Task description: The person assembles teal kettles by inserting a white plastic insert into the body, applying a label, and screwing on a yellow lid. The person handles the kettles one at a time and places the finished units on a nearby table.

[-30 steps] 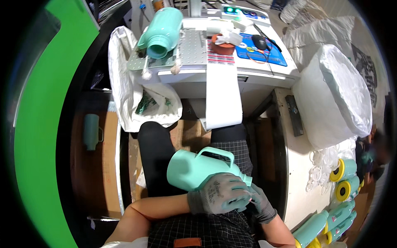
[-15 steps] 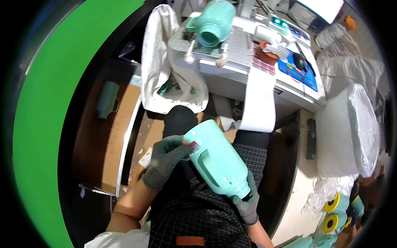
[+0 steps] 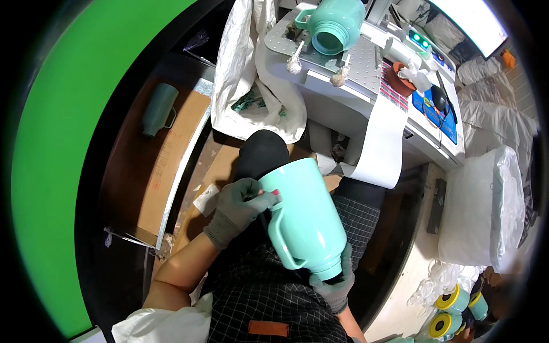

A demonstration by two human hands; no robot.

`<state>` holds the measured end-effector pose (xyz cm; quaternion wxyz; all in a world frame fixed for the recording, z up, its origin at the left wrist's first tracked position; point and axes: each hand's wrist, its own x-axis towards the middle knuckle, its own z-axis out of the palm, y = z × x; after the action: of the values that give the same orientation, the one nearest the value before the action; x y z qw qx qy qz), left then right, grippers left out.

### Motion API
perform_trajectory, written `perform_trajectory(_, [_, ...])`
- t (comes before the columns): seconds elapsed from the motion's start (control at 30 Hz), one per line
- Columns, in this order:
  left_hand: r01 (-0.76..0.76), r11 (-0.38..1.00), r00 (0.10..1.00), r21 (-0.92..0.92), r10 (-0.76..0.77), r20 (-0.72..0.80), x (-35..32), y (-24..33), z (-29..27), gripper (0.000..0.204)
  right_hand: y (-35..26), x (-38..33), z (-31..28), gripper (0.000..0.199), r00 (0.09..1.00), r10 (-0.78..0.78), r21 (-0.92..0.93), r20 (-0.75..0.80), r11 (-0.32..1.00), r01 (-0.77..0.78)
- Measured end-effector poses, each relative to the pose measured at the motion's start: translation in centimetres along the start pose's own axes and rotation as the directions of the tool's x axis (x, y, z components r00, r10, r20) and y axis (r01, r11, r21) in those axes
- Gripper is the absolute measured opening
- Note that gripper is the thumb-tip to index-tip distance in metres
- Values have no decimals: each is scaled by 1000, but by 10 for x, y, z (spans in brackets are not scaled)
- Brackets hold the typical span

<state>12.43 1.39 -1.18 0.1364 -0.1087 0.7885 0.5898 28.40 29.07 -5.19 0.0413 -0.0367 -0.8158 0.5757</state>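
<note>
I've got the mint-green jug [image 3: 306, 214] over my lap now, tipped with its wide base up toward the workbench and its narrow neck down toward my waist, handle facing left. A second ago it lay more on its side with the handle up and both hands bunched at one end; half a second ago it was already swinging over, and now it has turned right round, so the base edge is presented to my left hand. My left hand [image 3: 237, 208], in a grey glove, is closed at that upper rim, fingers pinched on a small red-pink bit right at the edge; I can't tell whether that is a sticker or a tab. My right hand [image 3: 334, 283], also gloved, is clamped under the neck end, cupping it from below and taking the weight. To my eye the turn brought the rim within reach for whatever goes on or comes off there. Ahead, a second jug [image 3: 334, 26] of the same green lies on its side on the white workbench [image 3: 354, 94], mouth toward me, well apart from mine. A white sack [image 3: 243, 86] hangs off the bench's left end, and a darker green cup [image 3: 157, 108] rests on the brown board [image 3: 171, 160] at far left.
</note>
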Motion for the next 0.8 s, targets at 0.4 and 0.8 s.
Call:
perform_trajectory(0.4, [-629, 277, 407, 727, 913, 4, 131, 111, -14, 69, -22, 39, -67, 81, 928, 260, 722, -266, 692, 13])
perform_trajectory(0.8, [-702, -68, -20, 709, 997, 76, 148, 181, -3, 72, -71, 184, -123, 89, 669, -491, -202, -558, 863, 464])
